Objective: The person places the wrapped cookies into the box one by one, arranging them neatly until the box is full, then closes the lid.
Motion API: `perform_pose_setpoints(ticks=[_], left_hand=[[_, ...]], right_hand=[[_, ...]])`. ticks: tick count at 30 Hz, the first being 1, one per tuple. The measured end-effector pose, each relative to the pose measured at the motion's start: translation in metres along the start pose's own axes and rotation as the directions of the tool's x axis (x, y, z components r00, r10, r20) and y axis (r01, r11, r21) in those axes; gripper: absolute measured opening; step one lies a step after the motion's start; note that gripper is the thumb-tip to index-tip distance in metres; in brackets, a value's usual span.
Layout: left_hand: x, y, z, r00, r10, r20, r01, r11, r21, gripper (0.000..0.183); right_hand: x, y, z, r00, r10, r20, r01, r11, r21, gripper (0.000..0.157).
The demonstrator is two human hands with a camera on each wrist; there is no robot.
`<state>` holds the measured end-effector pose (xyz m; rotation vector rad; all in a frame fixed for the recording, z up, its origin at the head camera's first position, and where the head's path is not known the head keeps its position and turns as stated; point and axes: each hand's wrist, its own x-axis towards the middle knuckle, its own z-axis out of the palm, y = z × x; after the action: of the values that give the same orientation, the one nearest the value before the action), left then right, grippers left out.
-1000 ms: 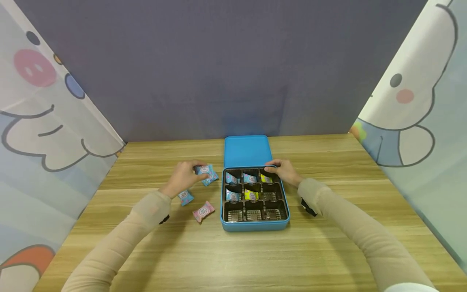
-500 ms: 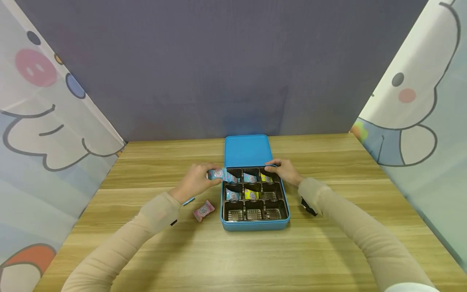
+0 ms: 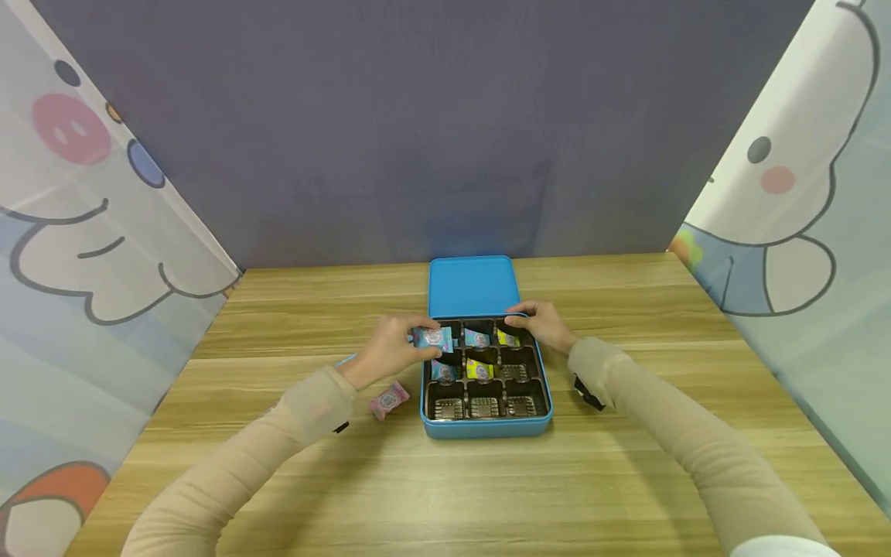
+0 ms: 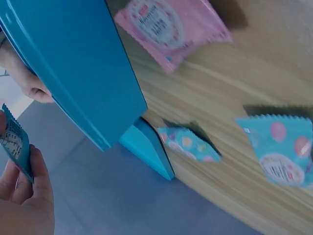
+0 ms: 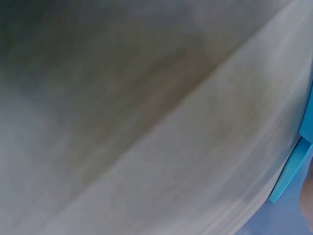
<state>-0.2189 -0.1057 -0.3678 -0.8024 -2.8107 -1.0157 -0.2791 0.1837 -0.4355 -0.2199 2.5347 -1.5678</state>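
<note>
My left hand (image 3: 393, 348) pinches a blue wrapped candy (image 3: 437, 339) between thumb and fingers, over the back left compartments of a blue tin (image 3: 487, 428). In the left wrist view the held candy (image 4: 18, 144) stands on edge against the fingertips. My right hand (image 3: 548, 328) grips the tin's back right corner, thumb over the rim. Inside the tin's dark divided tray, blue candies (image 3: 476, 338) and yellow candies (image 3: 480, 370) sit in the back and middle rows. The held candy hides much of the back left compartment.
A pink candy (image 3: 390, 401) lies on the wooden table (image 3: 445, 495) left of the tin. Two blue candies, one nearer the tin (image 4: 190, 144) and one farther off (image 4: 283, 149), lie there too. The tin's lid (image 3: 473, 286) is folded back toward the grey wall (image 3: 445, 139).
My left hand has carried the blue candy rightward, from the table beside the tin to over its back left compartments. The right hand has stayed at the tin's corner.
</note>
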Motion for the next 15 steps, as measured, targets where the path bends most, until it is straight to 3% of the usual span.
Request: perform_pose_setpoints(ticks=[5,15], left_hand=[[0.001,0.005,0.007,0.999,-0.03,0.018,0.031,0.997,-0.067,0.04],[0.0,0.019,0.021,0.993,0.018,0.115,-0.006,0.995,-0.1,0.042]], right_hand=[[0.001,-0.001,0.001,1.0,0.007,0.003,-0.007,1.0,-0.012,0.036],[-0.002,-0.003,-0.001,1.0,0.015,0.008,-0.014,1.0,-0.011,0.034]])
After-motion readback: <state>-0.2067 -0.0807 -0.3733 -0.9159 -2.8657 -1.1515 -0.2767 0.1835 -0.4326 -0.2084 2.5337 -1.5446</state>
